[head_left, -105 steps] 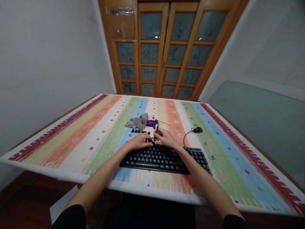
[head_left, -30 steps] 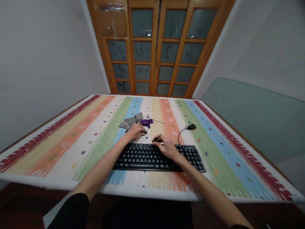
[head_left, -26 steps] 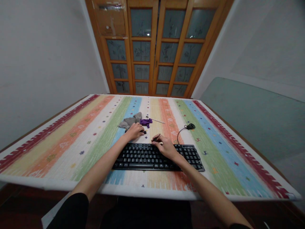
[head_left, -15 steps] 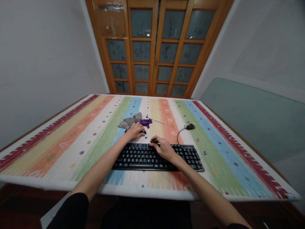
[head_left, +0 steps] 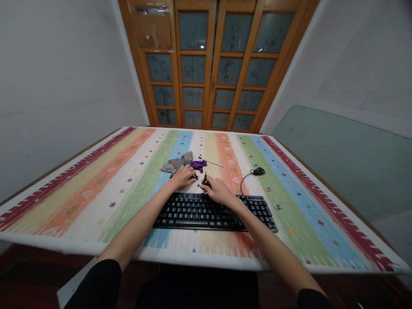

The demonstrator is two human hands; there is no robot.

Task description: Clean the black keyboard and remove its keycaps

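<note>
A black keyboard (head_left: 206, 212) lies on the striped tablecloth (head_left: 106, 193) in front of me. My left hand (head_left: 182, 176) rests curled over loose black keycaps (head_left: 194, 177) just behind the keyboard's top edge. My right hand (head_left: 218, 190) is closed on a small dark thin tool (head_left: 205, 178) that points up and away, held above the keyboard's top row. Whether my left hand's fingers grip a keycap is hidden.
A grey cloth (head_left: 176, 163) and a purple cloth (head_left: 198, 164) lie behind my hands, with a thin stick (head_left: 215, 163) beside them. The keyboard's coiled cable (head_left: 255, 172) sits to the right. Wooden glass-paned doors (head_left: 209, 64) stand behind the table.
My left hand has moved from the keyboard's top row back onto the loose keycaps. My right hand with the tool has shifted left and forward toward the keyboard's top edge.
</note>
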